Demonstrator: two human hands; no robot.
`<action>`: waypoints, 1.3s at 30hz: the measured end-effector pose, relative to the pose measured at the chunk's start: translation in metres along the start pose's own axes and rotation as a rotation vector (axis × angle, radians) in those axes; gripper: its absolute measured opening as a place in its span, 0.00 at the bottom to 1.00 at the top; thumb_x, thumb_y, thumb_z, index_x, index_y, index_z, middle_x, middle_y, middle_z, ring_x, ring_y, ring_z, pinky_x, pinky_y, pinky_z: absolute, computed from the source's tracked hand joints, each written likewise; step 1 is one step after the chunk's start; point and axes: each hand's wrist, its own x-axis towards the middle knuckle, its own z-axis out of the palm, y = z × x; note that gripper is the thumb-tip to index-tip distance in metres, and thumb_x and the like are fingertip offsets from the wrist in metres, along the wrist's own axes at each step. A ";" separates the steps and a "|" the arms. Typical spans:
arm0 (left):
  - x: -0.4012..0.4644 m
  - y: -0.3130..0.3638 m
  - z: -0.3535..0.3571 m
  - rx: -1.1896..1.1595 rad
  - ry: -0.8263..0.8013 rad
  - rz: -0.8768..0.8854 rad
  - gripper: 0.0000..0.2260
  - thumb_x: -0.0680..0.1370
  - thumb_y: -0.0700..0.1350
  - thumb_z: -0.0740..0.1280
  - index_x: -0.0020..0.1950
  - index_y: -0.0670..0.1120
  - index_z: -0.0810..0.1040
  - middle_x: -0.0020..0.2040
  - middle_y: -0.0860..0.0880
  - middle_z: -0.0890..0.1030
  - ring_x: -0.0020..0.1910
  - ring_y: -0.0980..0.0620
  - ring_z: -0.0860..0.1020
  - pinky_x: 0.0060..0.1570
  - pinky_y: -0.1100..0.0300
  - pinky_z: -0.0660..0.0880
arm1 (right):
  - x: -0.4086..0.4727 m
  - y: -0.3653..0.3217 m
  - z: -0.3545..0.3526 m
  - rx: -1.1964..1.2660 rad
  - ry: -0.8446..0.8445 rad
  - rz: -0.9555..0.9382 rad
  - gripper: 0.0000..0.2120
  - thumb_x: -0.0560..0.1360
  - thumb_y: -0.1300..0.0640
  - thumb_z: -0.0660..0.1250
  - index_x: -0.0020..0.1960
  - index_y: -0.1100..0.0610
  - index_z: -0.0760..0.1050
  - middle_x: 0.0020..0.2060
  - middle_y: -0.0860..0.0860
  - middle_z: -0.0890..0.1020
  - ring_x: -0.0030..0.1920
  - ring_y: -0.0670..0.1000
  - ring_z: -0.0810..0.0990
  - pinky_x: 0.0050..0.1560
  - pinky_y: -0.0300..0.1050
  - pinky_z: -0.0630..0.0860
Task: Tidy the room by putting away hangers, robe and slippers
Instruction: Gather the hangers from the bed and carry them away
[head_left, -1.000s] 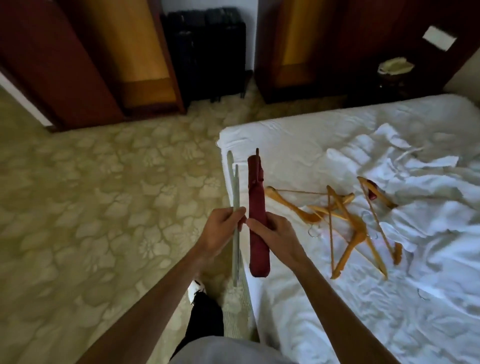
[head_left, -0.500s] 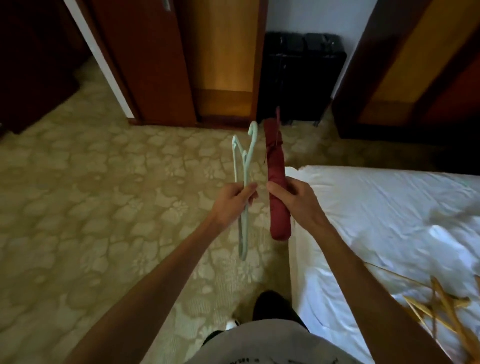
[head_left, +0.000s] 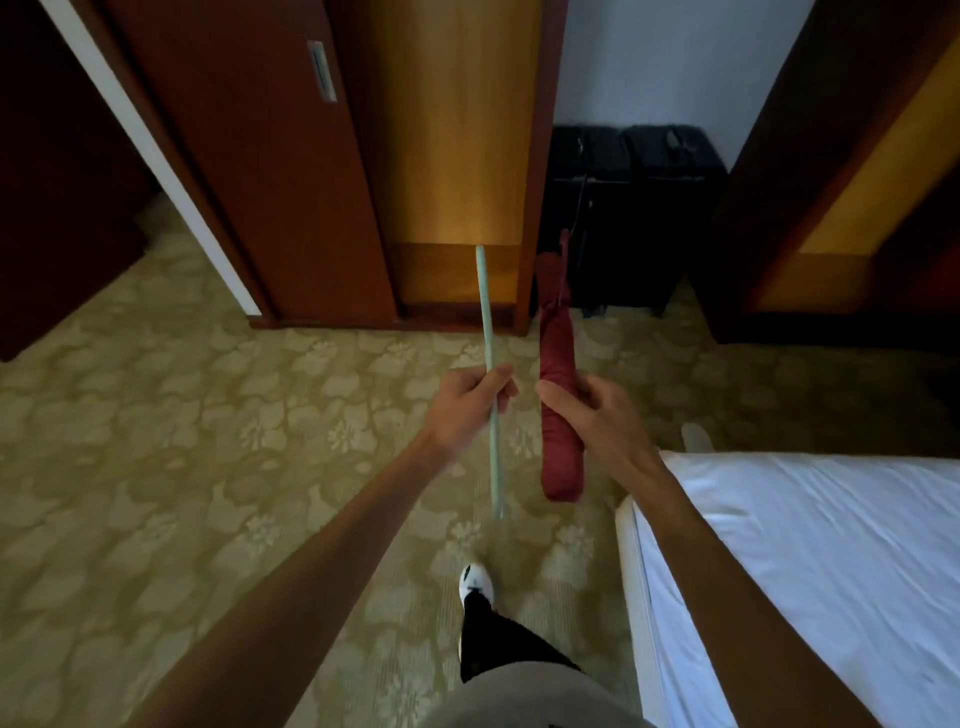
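My left hand (head_left: 470, 402) grips a pale green plastic hanger (head_left: 488, 332), seen edge-on as a thin strip pointing towards the wardrobe. Just to its right, my right hand (head_left: 592, 410) grips a dark red padded hanger (head_left: 557, 358), also held edge-on with its hook end up. Both hangers hover over the patterned carpet, a hand's width apart. No robe or slippers show in this view.
An open wooden wardrobe (head_left: 457, 156) with a reddish sliding door (head_left: 249, 156) stands straight ahead. Black suitcases (head_left: 634, 208) sit against the white wall to its right. The white bed (head_left: 810, 561) fills the lower right. My leg and shoe (head_left: 477, 582) step forward on the floral carpet (head_left: 156, 467).
I have turned away from the bed and stepped closer to the wardrobe; the wooden hangers on the bed have left the view. Both hands still hold their hangers, with the green one turned edge-on.
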 end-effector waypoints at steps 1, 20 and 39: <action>0.028 0.007 -0.011 -0.004 0.009 -0.005 0.18 0.84 0.46 0.63 0.35 0.44 0.81 0.25 0.53 0.74 0.25 0.58 0.70 0.30 0.62 0.68 | 0.030 -0.009 0.005 0.002 -0.007 -0.003 0.09 0.75 0.43 0.72 0.46 0.49 0.80 0.40 0.50 0.85 0.42 0.52 0.85 0.41 0.45 0.80; 0.414 0.043 -0.240 -0.002 0.235 0.049 0.23 0.83 0.50 0.64 0.31 0.41 0.77 0.29 0.44 0.75 0.30 0.47 0.72 0.37 0.52 0.71 | 0.471 -0.136 0.157 0.012 -0.231 -0.099 0.09 0.76 0.45 0.72 0.47 0.50 0.82 0.36 0.40 0.84 0.38 0.41 0.83 0.38 0.36 0.78; 0.808 0.159 -0.394 0.022 0.137 0.194 0.20 0.84 0.50 0.62 0.37 0.41 0.81 0.31 0.47 0.76 0.28 0.52 0.71 0.26 0.65 0.68 | 0.856 -0.290 0.209 -0.061 -0.061 -0.122 0.18 0.77 0.42 0.69 0.52 0.58 0.80 0.39 0.49 0.82 0.39 0.47 0.82 0.36 0.38 0.76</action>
